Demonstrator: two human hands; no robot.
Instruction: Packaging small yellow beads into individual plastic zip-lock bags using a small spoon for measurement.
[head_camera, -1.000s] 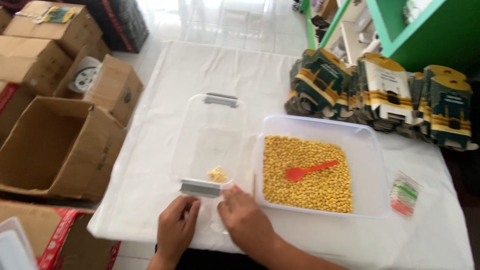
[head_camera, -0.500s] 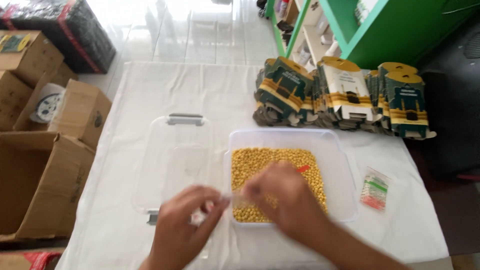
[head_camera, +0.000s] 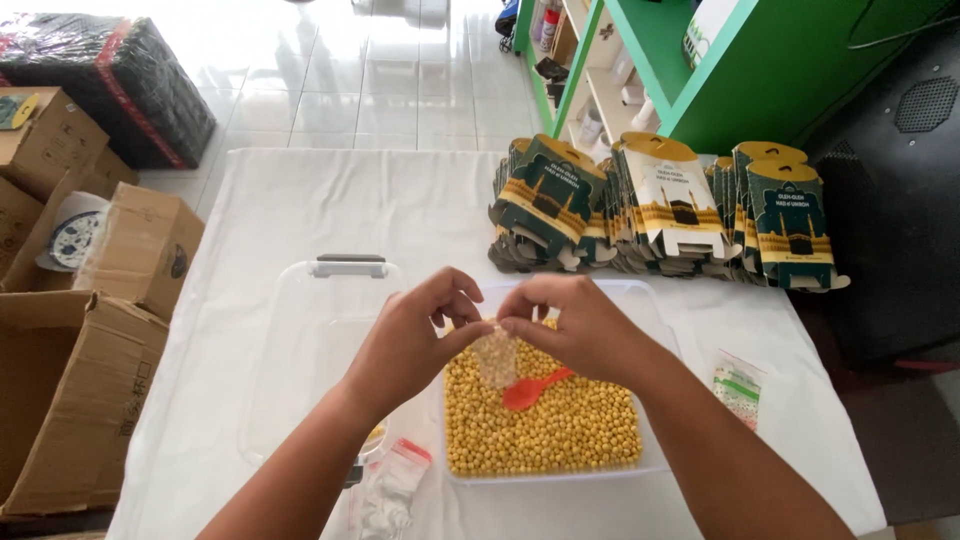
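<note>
Both hands pinch the top of a small clear bag (head_camera: 496, 356), left hand (head_camera: 410, 335) and right hand (head_camera: 575, 325) gripping opposite edges, seemingly to keep its mouth manageable. The bag hangs over the tub (head_camera: 655, 320) of yellow beans (head_camera: 570, 430), just above the red spoon (head_camera: 533, 389), so spills would fall inside the tub.

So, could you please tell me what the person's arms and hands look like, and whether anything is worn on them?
Both forearms are bare up to the frame's lower edge: no sleeves show. The left hand and right hand wear no gloves, and no rings, watch or bracelets can be seen. Fingernails appear short and plain. No marks or bandages are visible.
</note>
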